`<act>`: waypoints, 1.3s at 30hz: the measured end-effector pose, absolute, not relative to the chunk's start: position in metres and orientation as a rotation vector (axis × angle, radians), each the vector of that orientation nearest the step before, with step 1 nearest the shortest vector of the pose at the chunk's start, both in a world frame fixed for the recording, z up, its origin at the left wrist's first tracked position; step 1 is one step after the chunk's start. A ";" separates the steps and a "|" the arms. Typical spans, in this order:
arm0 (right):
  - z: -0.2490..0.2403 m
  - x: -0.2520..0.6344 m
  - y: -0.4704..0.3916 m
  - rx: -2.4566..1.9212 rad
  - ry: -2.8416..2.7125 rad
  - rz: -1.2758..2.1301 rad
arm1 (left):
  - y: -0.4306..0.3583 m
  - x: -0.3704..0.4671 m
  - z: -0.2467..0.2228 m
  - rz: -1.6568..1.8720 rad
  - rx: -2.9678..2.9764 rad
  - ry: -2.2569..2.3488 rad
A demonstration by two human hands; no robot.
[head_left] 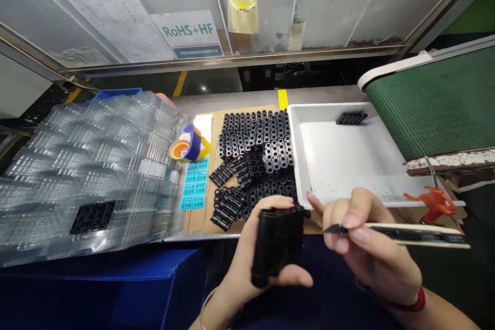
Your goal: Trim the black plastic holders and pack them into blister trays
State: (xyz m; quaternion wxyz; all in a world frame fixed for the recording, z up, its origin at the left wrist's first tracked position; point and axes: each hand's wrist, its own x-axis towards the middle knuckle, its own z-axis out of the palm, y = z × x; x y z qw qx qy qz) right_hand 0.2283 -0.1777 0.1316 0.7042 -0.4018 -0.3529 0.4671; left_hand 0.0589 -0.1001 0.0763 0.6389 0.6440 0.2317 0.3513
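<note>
My left hand (242,268) is wrapped around a black moulded plastic part (276,245), held upright above the near edge of the worktable. The thumb lies under the part and the fingertips over its top. My right hand (375,252) pinches a slim craft knife (413,233) with a pale-edged handle. Its dark blade points left toward the plastic part, with a gap between them. Behind my left hand, rows of similar black parts (255,131) cover a cardboard sheet (216,131), and several loose ones (229,209) lie in front of the rows.
A white tray (328,160) holds one black part (351,118). Stacked clear plastic trays (96,165) fill the left, with a black part (93,217) in the top one. Tape in a dispenser (189,145) sits by blue labels (193,188). At right are a green conveyor belt (444,98) and an orange-handled tool (435,203).
</note>
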 end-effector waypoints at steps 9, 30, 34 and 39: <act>0.132 0.211 -0.157 -0.748 -0.752 0.891 | -0.111 0.067 0.064 0.591 0.726 0.606; 0.122 0.196 -0.158 -0.766 -0.834 0.847 | -0.132 0.078 0.070 0.428 -0.227 0.137; 0.121 0.199 -0.160 -0.777 -0.781 0.955 | -0.130 0.079 0.074 0.424 -0.204 0.133; 0.122 0.197 -0.159 -0.788 -0.817 0.869 | -0.131 0.078 0.074 0.410 -0.209 0.119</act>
